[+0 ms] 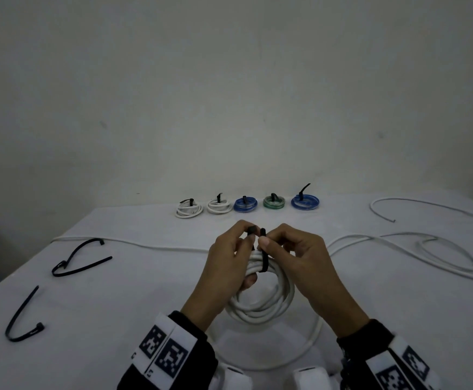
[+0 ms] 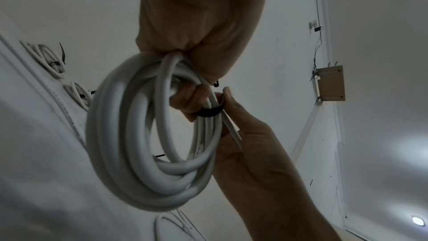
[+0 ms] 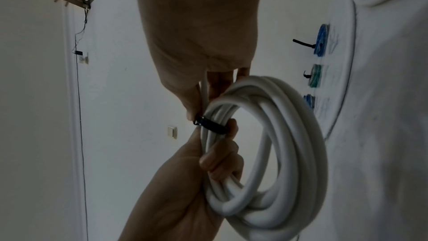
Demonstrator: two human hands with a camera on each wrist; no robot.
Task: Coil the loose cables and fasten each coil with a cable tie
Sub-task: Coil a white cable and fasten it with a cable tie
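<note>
A white cable coil [image 1: 260, 302] hangs upright between both hands above the table's middle. A black cable tie [image 1: 263, 260] wraps round the top of the coil, its two ends sticking up. My left hand [image 1: 246, 237] pinches the tie's left end, and its lower fingers curl through the coil. My right hand [image 1: 269, 240] pinches the tie's right end between thumb and forefinger. In the left wrist view the tie [image 2: 208, 112] bands the coil [image 2: 129, 135]. The right wrist view shows the tie [image 3: 210, 125] crossing the strands of the coil [image 3: 277, 153].
Several tied coils, white [image 1: 189, 209], blue [image 1: 245, 204] and green [image 1: 274, 202], line the table's far edge. Two loose black ties [image 1: 75, 258] [image 1: 23, 319] lie at the left. Loose white cables [image 1: 426, 249] sprawl at the right, and one runs across behind my hands.
</note>
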